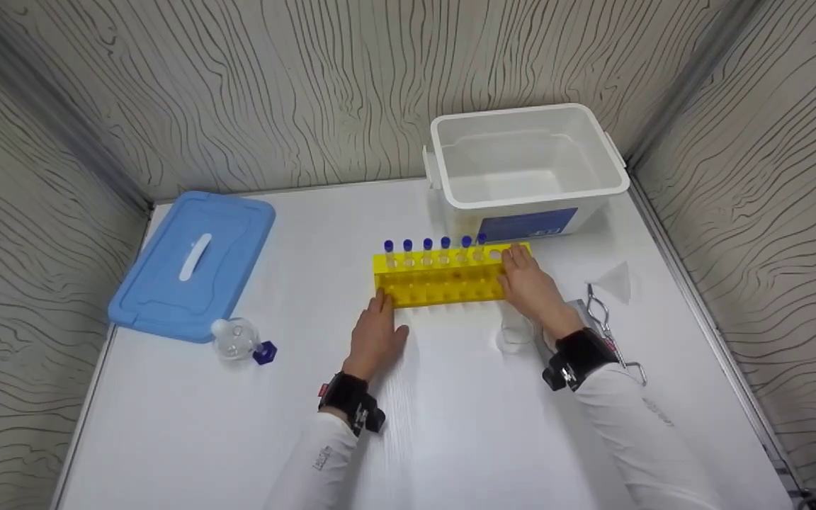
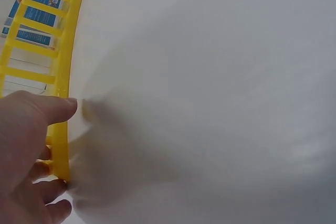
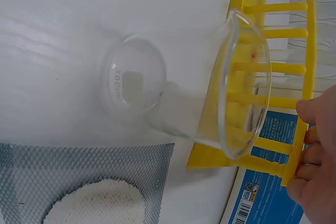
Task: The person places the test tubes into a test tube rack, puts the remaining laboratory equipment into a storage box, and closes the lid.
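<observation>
A yellow test tube rack [image 1: 443, 289] stands upright near the middle of the table, holding several clear test tubes with blue caps [image 1: 428, 244] along its top row. My left hand [image 1: 374, 338] grips the rack's left end; in the left wrist view the thumb [image 2: 60, 108] lies on one side and the fingers curl at the end. At the opposite end, my right hand [image 1: 532, 287] holds the rack, fingers over its top edge. A clear glass beaker [image 3: 233, 72] stands just in front of the rack, below the right hand. The right palm is hidden from the head view.
Behind the rack sits a white plastic box [image 1: 461, 205], lidless. Its blue lid [image 1: 160, 283] lies at left, near clear glassware [image 1: 236, 341] and a dark blue hexagonal piece [image 1: 264, 353]. At right are wire gauze [image 3: 155, 182], a funnel [image 1: 618, 281] and metal tongs [image 1: 606, 329].
</observation>
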Demonstrator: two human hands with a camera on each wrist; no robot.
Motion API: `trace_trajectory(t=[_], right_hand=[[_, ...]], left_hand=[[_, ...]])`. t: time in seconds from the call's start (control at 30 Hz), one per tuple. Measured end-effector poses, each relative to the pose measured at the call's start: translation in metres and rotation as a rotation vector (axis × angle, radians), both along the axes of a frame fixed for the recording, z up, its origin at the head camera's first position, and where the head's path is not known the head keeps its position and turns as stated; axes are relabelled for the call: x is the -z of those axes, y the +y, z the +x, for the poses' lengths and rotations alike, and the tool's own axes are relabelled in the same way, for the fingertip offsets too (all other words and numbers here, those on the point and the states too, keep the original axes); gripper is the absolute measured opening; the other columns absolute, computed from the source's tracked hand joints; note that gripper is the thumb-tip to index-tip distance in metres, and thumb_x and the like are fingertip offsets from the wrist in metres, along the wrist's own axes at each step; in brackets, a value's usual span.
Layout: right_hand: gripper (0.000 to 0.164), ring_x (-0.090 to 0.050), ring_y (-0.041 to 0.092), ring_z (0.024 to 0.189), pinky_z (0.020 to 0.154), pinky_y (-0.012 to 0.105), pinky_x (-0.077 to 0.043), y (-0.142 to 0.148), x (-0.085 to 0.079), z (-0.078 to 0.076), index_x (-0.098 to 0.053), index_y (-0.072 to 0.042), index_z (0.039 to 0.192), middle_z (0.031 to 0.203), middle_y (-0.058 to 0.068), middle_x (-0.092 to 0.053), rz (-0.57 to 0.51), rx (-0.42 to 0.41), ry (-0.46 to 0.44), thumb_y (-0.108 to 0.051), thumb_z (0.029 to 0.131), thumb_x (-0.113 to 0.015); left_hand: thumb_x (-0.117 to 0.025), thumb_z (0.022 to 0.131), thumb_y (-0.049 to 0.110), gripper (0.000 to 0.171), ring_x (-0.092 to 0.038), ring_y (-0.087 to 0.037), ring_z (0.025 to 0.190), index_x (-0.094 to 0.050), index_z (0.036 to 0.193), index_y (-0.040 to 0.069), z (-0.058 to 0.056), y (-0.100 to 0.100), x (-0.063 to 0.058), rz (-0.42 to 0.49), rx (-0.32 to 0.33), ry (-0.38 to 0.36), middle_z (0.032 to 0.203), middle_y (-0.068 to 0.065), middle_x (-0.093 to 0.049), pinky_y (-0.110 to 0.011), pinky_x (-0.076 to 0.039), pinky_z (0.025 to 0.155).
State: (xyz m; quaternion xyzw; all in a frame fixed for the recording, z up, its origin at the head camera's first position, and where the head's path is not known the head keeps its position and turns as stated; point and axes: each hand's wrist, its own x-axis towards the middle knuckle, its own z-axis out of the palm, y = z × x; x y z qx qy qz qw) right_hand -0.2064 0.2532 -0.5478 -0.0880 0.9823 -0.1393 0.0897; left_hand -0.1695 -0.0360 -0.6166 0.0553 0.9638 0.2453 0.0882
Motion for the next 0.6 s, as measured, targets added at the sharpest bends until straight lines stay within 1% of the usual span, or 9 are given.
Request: trace_trajectory(t=[0.1,0.3,0.43,0.53,0.6], right_hand=[[0.058,-0.021,0.047,0.149,0.118,0.058,-0.029,0.007,0.0,0.002,-0.029,0.011,0.15,0.159,0.033,-0.021,-0.002,-0.004,0.019,-0.022,0.105,-0.043],[0.057,-0.024,0.048,0.148,0.116,0.059,-0.031,0.021,0.002,0.003,-0.031,0.012,0.149,0.158,0.034,-0.024,-0.01,0.01,0.045,-0.02,0.103,-0.045],[0.057,-0.022,0.05,0.148,0.118,0.059,-0.028,0.03,0.003,0.001,-0.03,0.014,0.148,0.157,0.036,-0.023,-0.026,0.016,0.04,-0.019,0.103,-0.044],[0.057,-0.02,0.05,0.148,0.12,0.059,-0.023,0.038,0.002,0.001,-0.028,0.014,0.149,0.157,0.036,-0.021,-0.04,0.023,0.024,-0.018,0.104,-0.043],[0.057,-0.019,0.051,0.148,0.12,0.06,-0.023,0.045,0.001,0.001,-0.028,0.015,0.148,0.157,0.037,-0.021,-0.04,0.024,0.028,-0.018,0.104,-0.042]], left_hand=[[-0.065,0.095,0.029,0.071,-0.044,-0.037,0.141,-0.035,0.153,0.002,-0.001,0.007,0.0,0.008,0.004,-0.008,0.161,-0.017,-0.03,-0.048,-0.04,0.115],[-0.064,0.095,0.03,0.071,-0.044,-0.036,0.14,-0.034,0.154,0.004,-0.004,0.02,0.0,0.004,0.029,-0.025,0.162,-0.016,-0.029,-0.049,-0.039,0.115],[-0.064,0.095,0.03,0.073,-0.039,-0.036,0.144,-0.031,0.155,0.005,-0.004,0.027,0.0,0.004,0.048,-0.054,0.164,-0.015,-0.025,-0.05,-0.035,0.118],[-0.064,0.095,0.03,0.073,-0.038,-0.035,0.145,-0.03,0.155,0.005,-0.005,0.034,0.0,0.008,0.062,-0.056,0.164,-0.015,-0.024,-0.051,-0.034,0.119],[-0.064,0.095,0.03,0.074,-0.038,-0.035,0.145,-0.03,0.155,0.005,-0.006,0.04,0.001,0.011,0.07,-0.054,0.164,-0.015,-0.025,-0.05,-0.034,0.119]])
